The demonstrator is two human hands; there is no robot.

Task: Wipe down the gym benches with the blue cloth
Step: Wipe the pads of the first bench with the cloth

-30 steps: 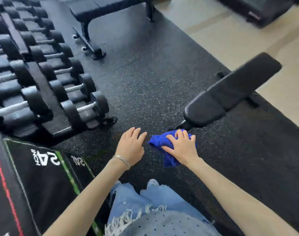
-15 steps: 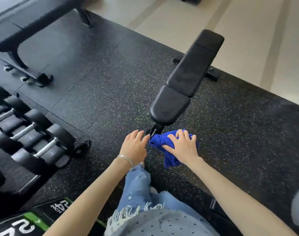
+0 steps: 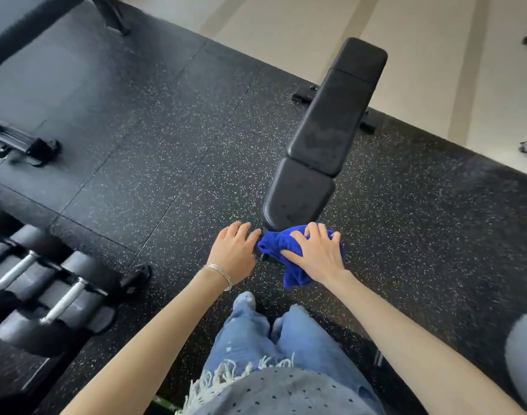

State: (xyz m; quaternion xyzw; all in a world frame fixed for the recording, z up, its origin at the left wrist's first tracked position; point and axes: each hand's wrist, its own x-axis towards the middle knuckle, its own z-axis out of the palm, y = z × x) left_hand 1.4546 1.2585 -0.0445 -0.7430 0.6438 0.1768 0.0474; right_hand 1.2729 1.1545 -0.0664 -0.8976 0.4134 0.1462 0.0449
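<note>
A black padded gym bench (image 3: 325, 136) stretches away from me, its seat pad nearest and its longer back pad beyond. My right hand (image 3: 317, 253) lies spread over the bunched blue cloth (image 3: 278, 245) right at the near end of the seat pad; part of the cloth hangs down below my palm. My left hand (image 3: 235, 250), with a thin bracelet at the wrist, hovers just left of the cloth with fingers loosely apart and nothing in it. The bench frame under the seat is hidden by the cloth and my hands.
A dumbbell rack (image 3: 37, 283) stands at the left. A second black flat bench (image 3: 19, 31) sits at the far left, its foot (image 3: 22, 145) on the speckled rubber floor (image 3: 154, 163). Pale flooring (image 3: 436, 55) begins beyond the mat. My jeans (image 3: 274, 339) are below.
The view has swung right and closer: the bench now runs straight ahead of me and the dumbbell rack has slid off to the left. Both hands keep their pose by the cloth.
</note>
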